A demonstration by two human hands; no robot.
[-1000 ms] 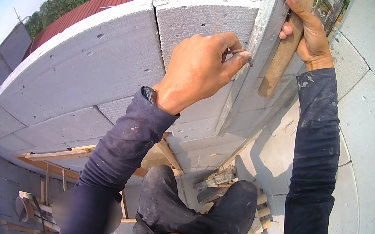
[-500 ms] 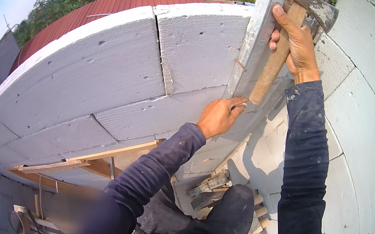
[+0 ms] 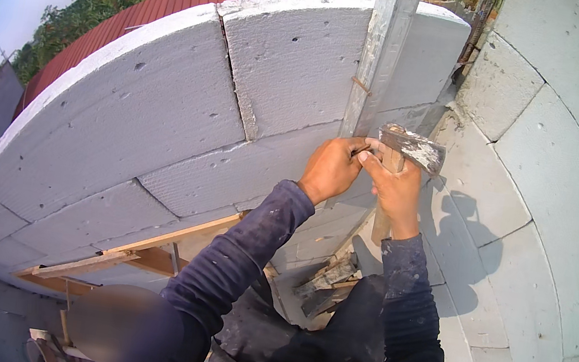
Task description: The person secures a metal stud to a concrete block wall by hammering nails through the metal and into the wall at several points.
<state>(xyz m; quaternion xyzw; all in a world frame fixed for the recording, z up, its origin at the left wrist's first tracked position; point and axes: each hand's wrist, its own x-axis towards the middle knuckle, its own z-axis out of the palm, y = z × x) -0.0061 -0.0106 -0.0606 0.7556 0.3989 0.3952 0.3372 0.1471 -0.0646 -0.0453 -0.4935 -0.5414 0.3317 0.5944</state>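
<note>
My left hand (image 3: 333, 169) is closed on a thin nail (image 3: 357, 151) against the lower part of an upright galvanized metal bar (image 3: 381, 48). Just to its right, my right hand (image 3: 396, 198) grips the wooden handle (image 3: 383, 226) of a hammer, close under its worn, paint-marked metal head (image 3: 416, 148), which sits beside the left fingertips. Higher on the bar a short rusty nail (image 3: 361, 85) sticks out sideways. The bar stands against a pale block wall (image 3: 294, 53).
A second block wall (image 3: 545, 191) rises at my right. Wooden boards (image 3: 167, 236) run along the lower left wall, near a blurred shape (image 3: 115, 324). Scrap pieces (image 3: 326, 285) lie below by my legs. Beyond the wall are a red roof (image 3: 143, 6) and trees.
My right hand and hammer have come down from the top of the bar to beside my left hand. My left hand has moved lower on the bar, then slightly upward.
</note>
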